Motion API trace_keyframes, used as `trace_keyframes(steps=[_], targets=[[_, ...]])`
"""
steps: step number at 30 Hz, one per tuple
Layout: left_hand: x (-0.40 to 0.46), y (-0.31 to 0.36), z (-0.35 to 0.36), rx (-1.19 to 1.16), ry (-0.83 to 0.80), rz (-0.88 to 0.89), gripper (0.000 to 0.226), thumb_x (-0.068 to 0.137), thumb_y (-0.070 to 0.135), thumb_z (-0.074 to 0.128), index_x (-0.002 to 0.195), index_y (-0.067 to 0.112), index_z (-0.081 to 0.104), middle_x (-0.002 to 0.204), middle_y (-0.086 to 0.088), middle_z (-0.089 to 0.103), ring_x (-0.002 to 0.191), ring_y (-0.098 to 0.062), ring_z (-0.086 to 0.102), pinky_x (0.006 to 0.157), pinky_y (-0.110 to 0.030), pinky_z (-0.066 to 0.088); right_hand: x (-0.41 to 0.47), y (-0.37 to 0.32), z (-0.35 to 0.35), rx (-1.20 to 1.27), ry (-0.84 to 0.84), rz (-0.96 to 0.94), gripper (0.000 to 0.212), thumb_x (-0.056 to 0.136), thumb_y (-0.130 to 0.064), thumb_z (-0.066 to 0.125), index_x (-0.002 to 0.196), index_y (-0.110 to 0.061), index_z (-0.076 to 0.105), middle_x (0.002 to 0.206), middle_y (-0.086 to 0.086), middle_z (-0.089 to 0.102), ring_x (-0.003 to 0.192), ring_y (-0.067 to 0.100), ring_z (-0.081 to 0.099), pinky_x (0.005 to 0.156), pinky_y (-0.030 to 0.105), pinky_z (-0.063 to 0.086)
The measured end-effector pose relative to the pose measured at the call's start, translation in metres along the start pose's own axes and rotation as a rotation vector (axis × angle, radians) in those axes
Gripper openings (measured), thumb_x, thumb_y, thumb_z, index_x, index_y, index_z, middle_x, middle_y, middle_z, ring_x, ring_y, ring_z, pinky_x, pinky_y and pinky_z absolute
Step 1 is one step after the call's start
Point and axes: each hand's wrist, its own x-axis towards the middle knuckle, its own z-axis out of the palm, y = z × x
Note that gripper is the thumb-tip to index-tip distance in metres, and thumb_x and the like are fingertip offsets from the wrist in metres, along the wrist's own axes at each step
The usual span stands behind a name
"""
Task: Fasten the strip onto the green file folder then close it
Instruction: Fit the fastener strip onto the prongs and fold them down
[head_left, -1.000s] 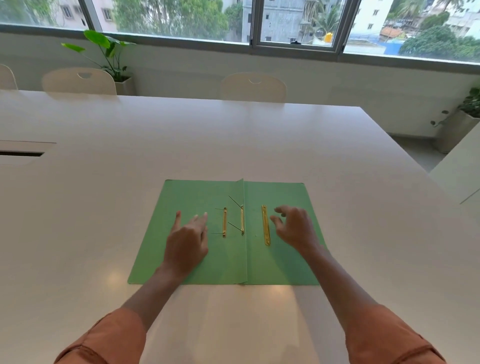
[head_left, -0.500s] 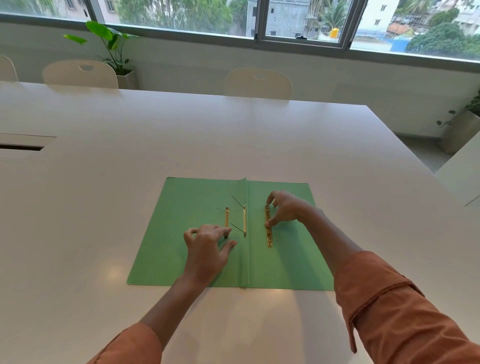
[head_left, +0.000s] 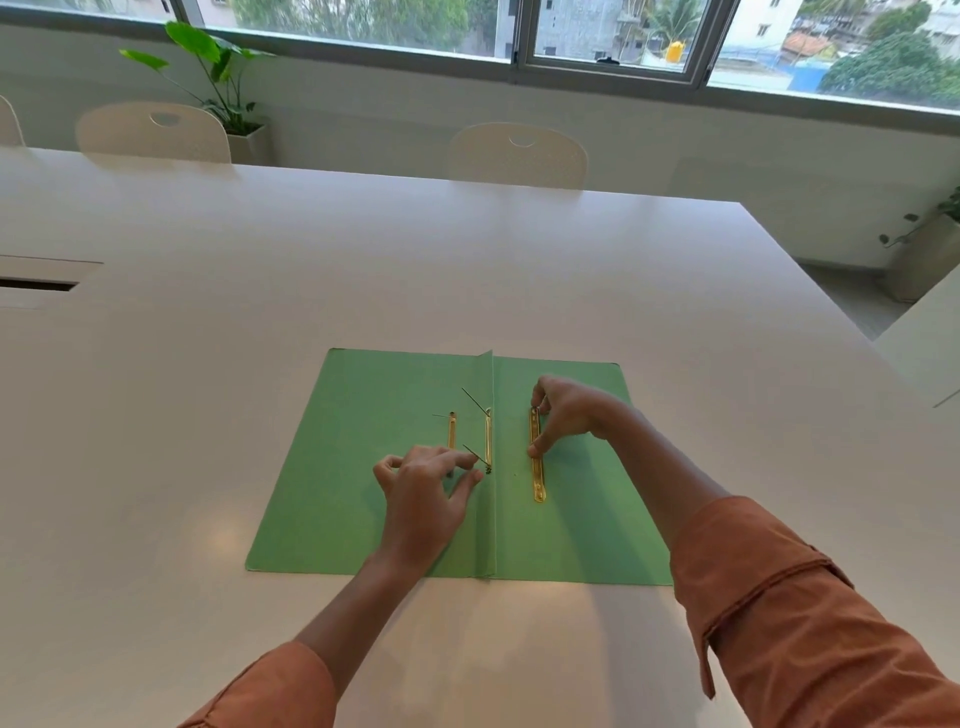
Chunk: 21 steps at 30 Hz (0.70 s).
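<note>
The green file folder (head_left: 332, 499) lies open and flat on the white table. A loose gold strip (head_left: 537, 473) rests on its right half. My right hand (head_left: 569, 415) pinches the strip's far part between thumb and fingers. Beside the spine sits a gold fastener bar (head_left: 488, 441) with two thin prongs sticking up, and a second short gold bar (head_left: 451, 431) lies left of it. My left hand (head_left: 423, 493) rests on the left half, fingertips touching the near prong, its fingers spread.
The white table (head_left: 467, 270) stretches far around the folder. A recessed slot (head_left: 36, 285) is at the left. White chairs (head_left: 517, 156) and a potted plant (head_left: 218, 88) stand beyond the far edge, under the window. The table's right edge drops off near a second white surface (head_left: 930, 343).
My right hand moved forward from hovering beside the strip and took hold of it. My left hand slid right to the fastener prongs.
</note>
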Motion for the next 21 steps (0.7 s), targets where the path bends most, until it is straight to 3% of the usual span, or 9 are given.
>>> trace_keyframes(steps=[3,5,8,10,12,16,21], targets=[[0.002,0.001,0.002,-0.081,0.023,-0.029,0.018,0.080,0.029,0.087,0.097,0.027,0.083,0.097,0.008,0.081,0.089,-0.013,0.069,0.081,-0.044,0.028,-0.001,0.002,0.003,0.100,-0.004,-0.040,0.079,0.063,-0.004,0.097,0.128,-0.009,0.051,0.107,0.010,0.061,0.089,0.020,0.060,0.075,0.032,0.057],[0.003,0.001,0.003,-0.132,0.018,-0.049,0.019,0.080,0.030,0.087,0.099,0.028,0.083,0.098,0.010,0.081,0.088,-0.011,0.070,0.083,-0.045,0.032,-0.003,0.003,0.005,0.165,-0.004,-0.068,0.078,0.066,0.003,0.094,0.130,-0.007,0.050,0.106,0.015,0.062,0.088,0.024,0.062,0.082,0.041,0.063],[0.006,-0.002,0.004,-0.290,-0.019,-0.001,0.019,0.082,0.025,0.085,0.100,0.021,0.084,0.095,0.007,0.082,0.085,-0.009,0.075,0.085,-0.051,0.054,-0.007,0.004,0.006,0.295,-0.024,-0.112,0.073,0.070,0.015,0.087,0.129,-0.005,0.048,0.106,0.021,0.058,0.083,0.028,0.065,0.084,0.052,0.064],[0.009,-0.003,0.004,-0.396,-0.014,0.017,0.017,0.083,0.018,0.085,0.099,0.013,0.084,0.093,0.002,0.083,0.083,-0.007,0.078,0.078,-0.044,0.064,-0.011,0.003,0.004,0.367,-0.023,-0.160,0.069,0.072,0.017,0.084,0.127,-0.004,0.048,0.109,0.029,0.059,0.078,0.029,0.068,0.078,0.050,0.066],[0.010,-0.004,0.005,-0.435,-0.006,0.006,0.016,0.083,0.014,0.085,0.099,0.012,0.084,0.092,0.002,0.083,0.083,-0.005,0.078,0.077,-0.040,0.065,-0.015,0.001,0.002,0.444,0.008,-0.218,0.067,0.074,0.016,0.083,0.127,-0.003,0.049,0.114,0.034,0.060,0.077,0.029,0.071,0.073,0.046,0.067],[0.011,-0.005,0.007,-0.468,0.002,-0.028,0.016,0.080,0.014,0.087,0.096,0.014,0.085,0.090,0.004,0.083,0.083,-0.003,0.079,0.079,-0.036,0.065,-0.021,-0.014,0.002,0.606,0.041,-0.310,0.064,0.074,0.012,0.085,0.127,-0.004,0.053,0.107,0.022,0.060,0.073,0.024,0.073,0.072,0.044,0.067],[0.013,-0.005,0.009,-0.438,0.004,-0.025,0.018,0.078,0.005,0.087,0.092,0.015,0.086,0.087,0.004,0.083,0.079,-0.004,0.078,0.077,-0.035,0.064,-0.020,-0.034,0.010,0.698,0.029,-0.356,0.065,0.075,0.011,0.085,0.129,-0.004,0.054,0.108,0.021,0.058,0.075,0.026,0.074,0.072,0.045,0.067]])
